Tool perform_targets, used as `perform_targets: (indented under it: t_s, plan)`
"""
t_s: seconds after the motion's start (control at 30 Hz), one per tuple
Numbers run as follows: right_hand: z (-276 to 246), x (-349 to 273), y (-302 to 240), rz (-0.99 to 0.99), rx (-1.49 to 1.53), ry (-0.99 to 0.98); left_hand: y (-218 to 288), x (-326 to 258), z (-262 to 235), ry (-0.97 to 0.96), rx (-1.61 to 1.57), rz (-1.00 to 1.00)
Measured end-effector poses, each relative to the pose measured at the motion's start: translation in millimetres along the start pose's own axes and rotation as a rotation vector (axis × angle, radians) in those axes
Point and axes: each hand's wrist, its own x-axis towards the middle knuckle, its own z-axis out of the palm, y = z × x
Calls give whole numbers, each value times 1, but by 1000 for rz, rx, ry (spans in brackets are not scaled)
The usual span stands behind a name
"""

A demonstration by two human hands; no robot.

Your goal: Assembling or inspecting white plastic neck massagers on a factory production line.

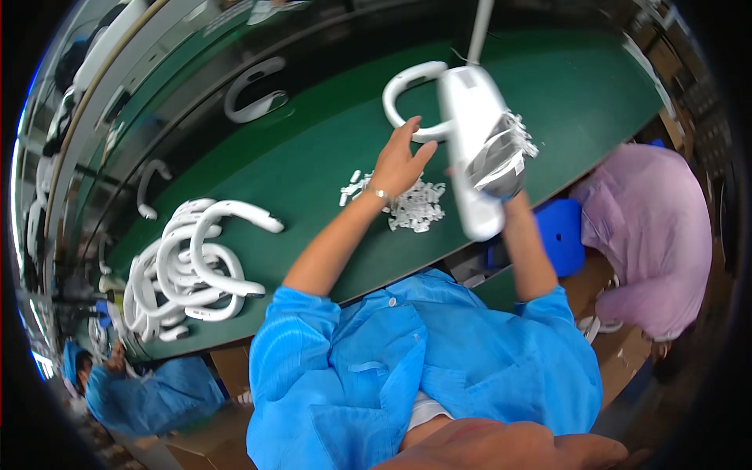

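Left hand (401,163) out there, fingers spread wide, no grip on anything in sight! Right hand (511,199) mostly hidden beside the long white case (468,102), so how tightly it's closed, I can't tell. Steady support under that case looks wise here, clear of the small white parts (417,207). The case sits just right of the left hand; the curved white piece (394,95) lies by its fingertips, contact unclear.

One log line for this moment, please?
left hand: open, near white curved piece; right hand: holding long white piece; small white parts: on green table
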Motion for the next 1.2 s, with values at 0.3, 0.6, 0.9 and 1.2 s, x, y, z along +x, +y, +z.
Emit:
perform_targets:
  t_s: [0.3, 0.6, 0.9, 1.2]
  plan:
    - [-393, 100, -112, -254, -420, 992, -93, 123, -170, 48, 1009, -408]
    - [-400, 137, -126, -56, -925, 1232, -288, 192, -317, 145, 917, -835]
    - [-154, 106, -79, -530, -1302, 476, -326, 191, -311, 94, 604, -890]
    - [-107, 112, -46, -711, -1657, 70, -109, 108, -143, 227, -658, -526]
